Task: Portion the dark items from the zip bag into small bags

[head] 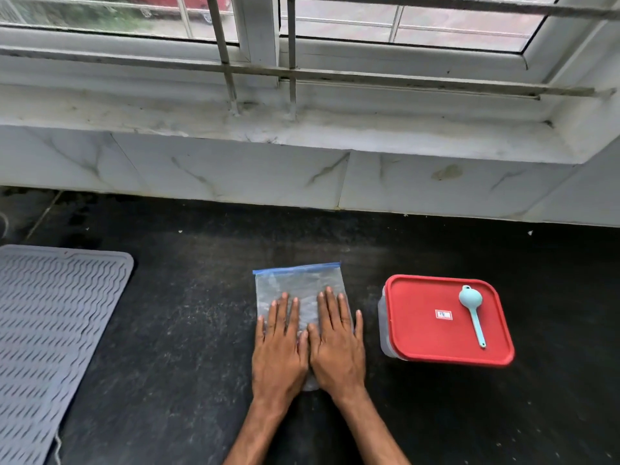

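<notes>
Shows a clear zip bag (298,283) flat on the black counter (188,330), long axis running away from the body, blue seal at the far end. Pins its near half under left hand (280,350) and right hand (337,347), side by side, thumbs together, fingers (330,307) straight and lightly spread, gripping nothing; neither nearer. Leaves the seal just beyond the fingertips, straight ahead. Reveals no dark items. Places a red-lidded box (436,333), teal scoop (472,315) on top, just right of the bag; a grey mat (50,330) well left.
</notes>
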Available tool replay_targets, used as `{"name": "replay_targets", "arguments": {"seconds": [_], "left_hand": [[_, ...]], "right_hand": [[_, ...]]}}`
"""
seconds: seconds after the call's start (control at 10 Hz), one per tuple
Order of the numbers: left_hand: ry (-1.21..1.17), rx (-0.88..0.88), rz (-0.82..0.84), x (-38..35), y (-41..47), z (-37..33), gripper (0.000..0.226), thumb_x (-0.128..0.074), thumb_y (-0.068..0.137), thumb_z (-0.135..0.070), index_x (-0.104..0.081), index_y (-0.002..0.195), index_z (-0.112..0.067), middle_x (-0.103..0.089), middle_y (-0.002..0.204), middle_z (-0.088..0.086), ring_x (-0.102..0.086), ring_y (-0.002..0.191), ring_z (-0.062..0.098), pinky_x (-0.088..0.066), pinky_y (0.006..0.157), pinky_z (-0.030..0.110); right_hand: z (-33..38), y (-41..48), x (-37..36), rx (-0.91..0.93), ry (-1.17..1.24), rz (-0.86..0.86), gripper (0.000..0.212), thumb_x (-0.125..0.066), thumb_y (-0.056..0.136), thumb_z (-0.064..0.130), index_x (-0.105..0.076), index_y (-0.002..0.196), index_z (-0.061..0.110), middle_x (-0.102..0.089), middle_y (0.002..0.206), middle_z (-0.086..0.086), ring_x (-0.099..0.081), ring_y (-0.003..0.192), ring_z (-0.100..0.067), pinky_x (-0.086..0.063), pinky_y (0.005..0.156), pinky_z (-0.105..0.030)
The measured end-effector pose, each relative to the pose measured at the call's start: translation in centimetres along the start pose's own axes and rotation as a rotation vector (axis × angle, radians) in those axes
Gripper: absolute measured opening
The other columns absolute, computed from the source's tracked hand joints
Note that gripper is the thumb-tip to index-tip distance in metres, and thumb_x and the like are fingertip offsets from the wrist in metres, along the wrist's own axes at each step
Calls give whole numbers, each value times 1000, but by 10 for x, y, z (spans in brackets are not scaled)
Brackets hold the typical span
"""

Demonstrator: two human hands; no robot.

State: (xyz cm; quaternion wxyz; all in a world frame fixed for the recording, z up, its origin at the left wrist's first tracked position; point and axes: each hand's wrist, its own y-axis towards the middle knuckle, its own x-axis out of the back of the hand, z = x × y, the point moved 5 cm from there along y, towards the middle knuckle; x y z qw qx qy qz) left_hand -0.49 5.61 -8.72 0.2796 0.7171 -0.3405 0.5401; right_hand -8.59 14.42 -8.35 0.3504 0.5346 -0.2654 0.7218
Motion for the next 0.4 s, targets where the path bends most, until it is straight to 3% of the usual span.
{"name": "replay_targets", "arguments": {"seconds": [0.3, 0.4], "left_hand": [[46, -9, 44, 13, -1, -4, 59, -27, 98, -40, -43, 147, -11, -37, 155, 10, -28, 143, 23, -6, 118, 38], [47, -56, 12, 28, 0, -11, 59, -17, 102, -39, -43, 144, -5, -40, 152, 11, -32, 141, 25, -4, 117, 38]], "right_hand": [[4, 1, 13, -27, 1, 119, 64, -31, 91, 41, -36, 149, 15, -30, 157, 2, -31, 144, -17, -10, 114, -46], [8, 2, 25, 44, 35, 145, 71, -8, 90, 45, -14, 154, 16, -8, 162, 4, -1, 149, -12, 8, 115, -43]]}}
